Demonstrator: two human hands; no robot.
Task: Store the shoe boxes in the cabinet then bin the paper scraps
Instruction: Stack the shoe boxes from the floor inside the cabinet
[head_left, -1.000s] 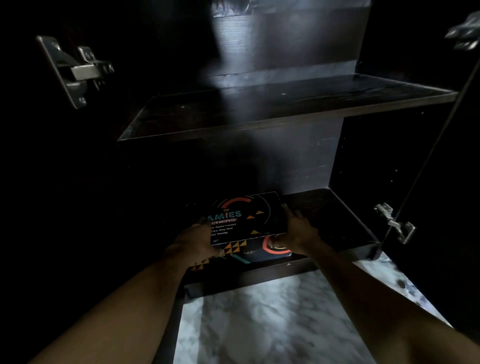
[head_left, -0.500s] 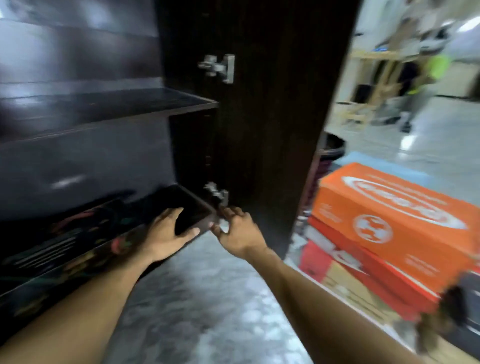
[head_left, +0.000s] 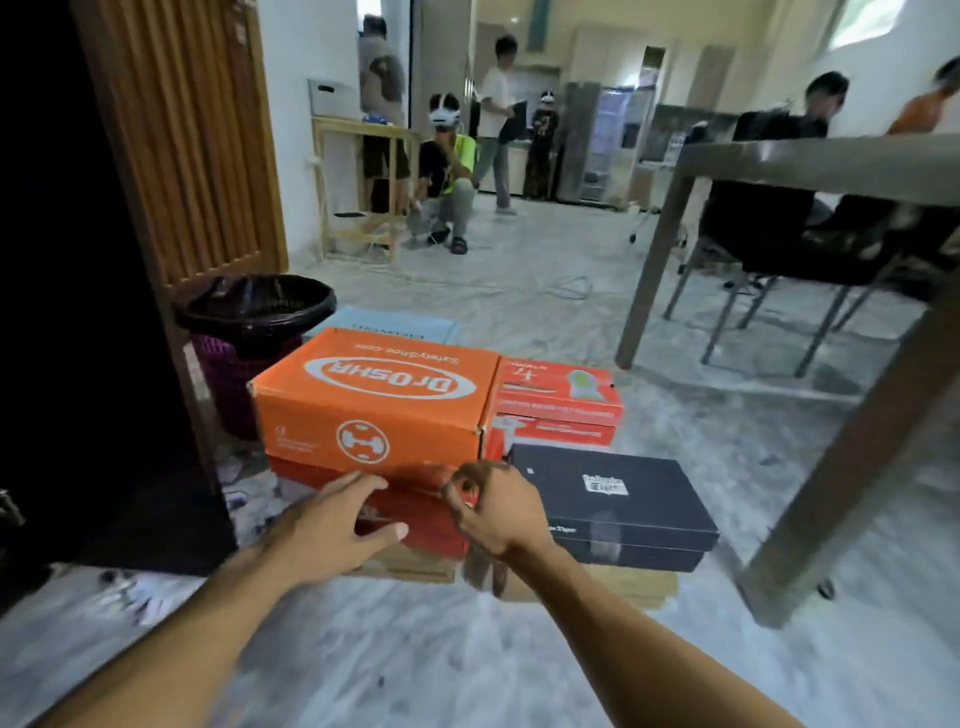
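- Down on the floor (head_left: 519, 665), just right of the dark cabinet (head_left: 78, 364), a pile of shoe boxes is not yet stored: an orange box (head_left: 374, 395) on top of a red box (head_left: 415, 514), a black box (head_left: 608, 499) to their right, red-and-white boxes (head_left: 558, 395) behind that, and a pale blue box (head_left: 389, 325) at the far side.
- The left hand (head_left: 332, 525) reaches to the near face of the red box, with its fingers spread and straight, released, gripping nothing.
- The right hand (head_left: 493, 514) is at the right near corner of the same box with its fingers curled. Motion blur hides whether they have closed on the edge, so I cannot tell.
- My reading is that the red box, or the stack it carries, is the next thing to be lifted.
- The cabinet's inside is out of view, so how many boxes are already in cannot be judged. Most of the storing looks still to do.
- Paper scraps (head_left: 135, 592) lie scattered on the floor by the cabinet's foot, and the lined bin (head_left: 254, 312) stands just beyond. That second part seems unstarted.
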